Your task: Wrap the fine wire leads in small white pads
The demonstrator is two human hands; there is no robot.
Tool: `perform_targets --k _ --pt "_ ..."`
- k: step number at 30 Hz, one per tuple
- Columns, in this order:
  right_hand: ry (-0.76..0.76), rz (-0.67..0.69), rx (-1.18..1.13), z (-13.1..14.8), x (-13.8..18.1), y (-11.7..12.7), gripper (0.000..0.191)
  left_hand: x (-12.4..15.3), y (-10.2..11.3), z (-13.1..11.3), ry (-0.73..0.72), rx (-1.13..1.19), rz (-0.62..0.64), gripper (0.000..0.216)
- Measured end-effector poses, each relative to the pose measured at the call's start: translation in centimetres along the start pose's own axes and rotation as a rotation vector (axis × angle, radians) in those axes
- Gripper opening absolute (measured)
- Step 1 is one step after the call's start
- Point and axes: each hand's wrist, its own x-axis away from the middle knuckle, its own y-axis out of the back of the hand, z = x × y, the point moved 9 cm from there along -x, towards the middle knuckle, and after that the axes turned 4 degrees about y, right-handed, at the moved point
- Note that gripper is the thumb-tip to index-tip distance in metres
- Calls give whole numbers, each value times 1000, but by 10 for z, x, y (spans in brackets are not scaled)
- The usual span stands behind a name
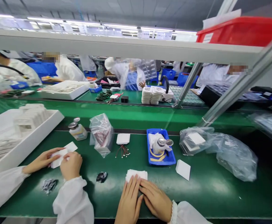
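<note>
My left hand (129, 199) and my right hand (156, 200) lie side by side at the near edge of the green table (208, 189). Both sets of fingertips rest on the near side of a small white folded pad (136, 173) and pinch it flat against the mat. A white square card (183, 169) lies to the right of the pad. Just left of it sits a small crumpled black piece (101, 176). Behind the pad stands a blue tray (168, 159) holding a metal-capped bottle and white and yellow bits.
A co-worker's two hands (56, 161) at the left hold a white card, beside a large white tray (33, 137). A glass bottle (78, 130), a bag of wires (102, 133), loose wires (123, 151) and clear bags (231, 152) lie around. People work beyond the shelf.
</note>
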Motion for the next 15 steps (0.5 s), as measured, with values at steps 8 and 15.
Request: perform_targets --k 8,15 --pt "-335 -451 362 -83 98 96 59 2 -1 -2 63 -26 20 45" --pt "-561 -166 445 -142 141 80 53 -22 -15 -18 76 -114 103 65"
